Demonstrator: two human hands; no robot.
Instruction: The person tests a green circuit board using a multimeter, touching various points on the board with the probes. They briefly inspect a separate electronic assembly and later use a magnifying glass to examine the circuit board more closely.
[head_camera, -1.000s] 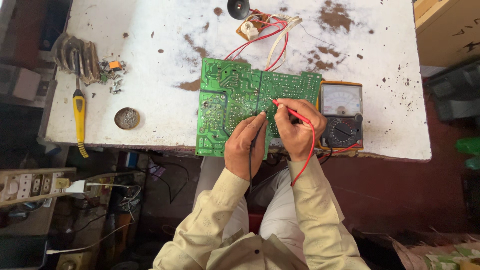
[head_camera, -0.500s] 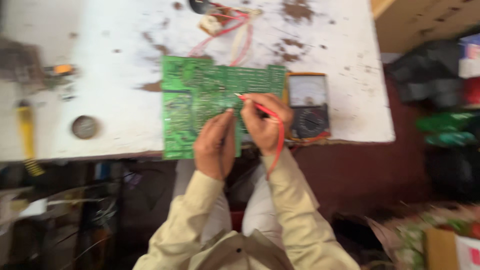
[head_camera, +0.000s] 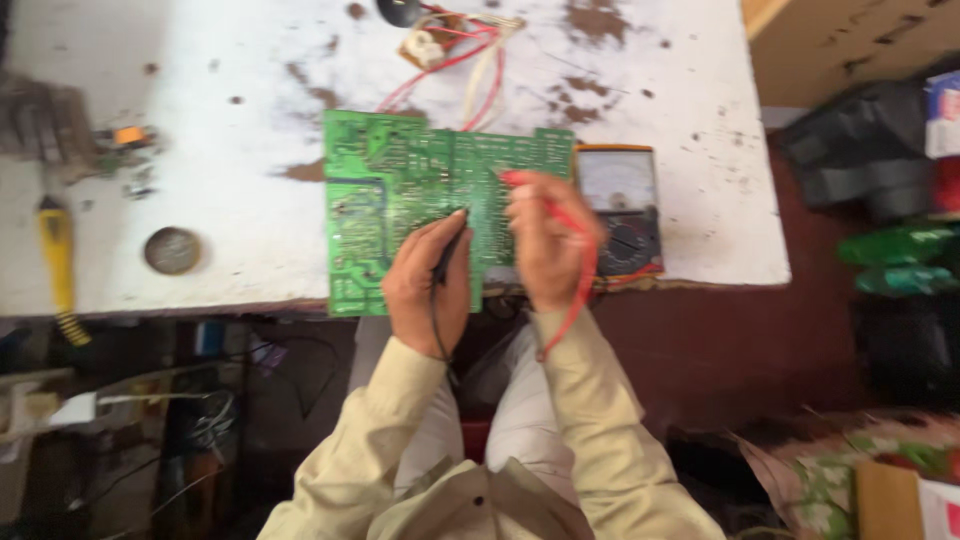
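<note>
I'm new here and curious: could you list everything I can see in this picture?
circuit board: one, green, middle of the table, overhanging its near edge
meter: one, orange-framed, right of the board
black probe: one, in the left hand, tip on the board
red probe: one, in the right hand, over the board
wires: a bundle, red and white, behind the board
screwdriver: one, yellow handle, far left
round tin: one, grey, left of the board
table: one, white, stained
left hand: holds the black probe
right hand: holds the red probe
</note>
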